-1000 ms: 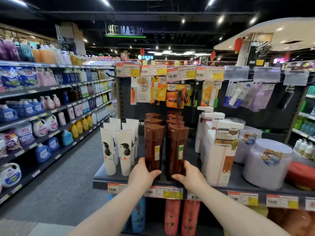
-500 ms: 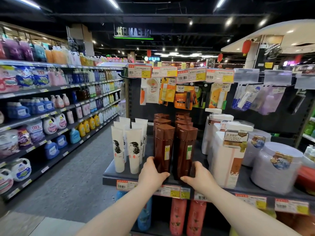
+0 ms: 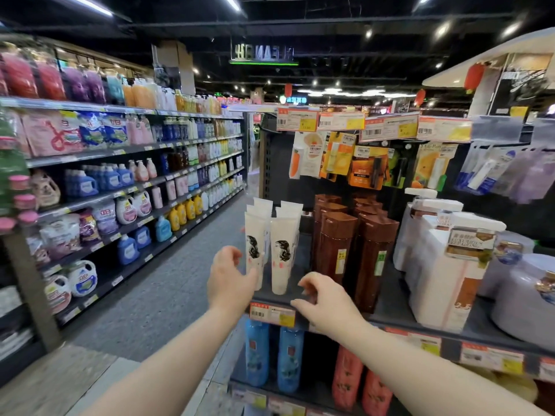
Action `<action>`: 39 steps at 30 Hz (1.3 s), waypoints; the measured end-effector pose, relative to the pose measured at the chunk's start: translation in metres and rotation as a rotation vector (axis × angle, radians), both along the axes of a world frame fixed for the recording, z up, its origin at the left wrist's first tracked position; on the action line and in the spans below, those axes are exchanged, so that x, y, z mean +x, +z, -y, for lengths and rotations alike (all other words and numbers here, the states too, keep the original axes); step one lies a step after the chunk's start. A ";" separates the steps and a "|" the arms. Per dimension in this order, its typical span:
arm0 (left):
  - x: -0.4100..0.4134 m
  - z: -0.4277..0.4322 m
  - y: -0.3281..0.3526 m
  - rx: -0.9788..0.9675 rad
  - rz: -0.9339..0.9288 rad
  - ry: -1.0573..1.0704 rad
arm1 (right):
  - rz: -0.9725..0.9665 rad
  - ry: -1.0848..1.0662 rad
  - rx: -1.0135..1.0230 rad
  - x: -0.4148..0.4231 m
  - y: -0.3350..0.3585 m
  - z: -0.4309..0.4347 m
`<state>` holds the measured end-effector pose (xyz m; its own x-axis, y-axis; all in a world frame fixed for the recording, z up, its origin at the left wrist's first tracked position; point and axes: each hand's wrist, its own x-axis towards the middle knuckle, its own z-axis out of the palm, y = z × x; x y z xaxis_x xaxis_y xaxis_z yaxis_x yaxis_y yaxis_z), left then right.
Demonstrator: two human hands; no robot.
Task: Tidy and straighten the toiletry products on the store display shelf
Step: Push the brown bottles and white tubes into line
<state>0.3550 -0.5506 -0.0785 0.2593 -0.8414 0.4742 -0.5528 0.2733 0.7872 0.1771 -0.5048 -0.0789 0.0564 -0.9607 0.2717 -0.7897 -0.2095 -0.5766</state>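
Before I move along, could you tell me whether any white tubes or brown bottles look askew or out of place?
Nothing stands out. The white tubes stand upright in two rows, and the brown bottles beside them line up too. The view is slightly blurred, so small tilts could escape me.

Tubes (image 3: pixel 271 253) left of bottles (image 3: pixel 354 250) on shelf (image 3: pixel 390 313); jars (image 3: pixel 522 289) far right.

Grey speckled aisle floor (image 3: pixel 168 280), long stocked shelving (image 3: pixel 120 151), dark ceiling (image 3: pixel 330 13) with strip lights (image 3: pixel 87 6).
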 end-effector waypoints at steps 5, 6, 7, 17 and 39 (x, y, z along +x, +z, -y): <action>0.012 0.027 -0.008 0.333 0.034 -0.009 | 0.087 -0.076 0.165 0.032 -0.009 0.028; 0.010 0.032 -0.011 0.365 0.027 -0.038 | 0.119 -0.101 0.184 0.035 -0.011 0.033; 0.008 0.036 -0.014 0.388 0.017 -0.073 | 0.142 -0.127 0.205 0.037 -0.013 0.038; 0.006 0.065 -0.037 0.481 0.027 -0.176 | 0.121 -0.285 0.269 0.040 -0.016 0.068; 0.006 0.067 -0.042 0.433 0.151 -0.135 | 0.006 -0.339 0.274 0.050 -0.013 0.067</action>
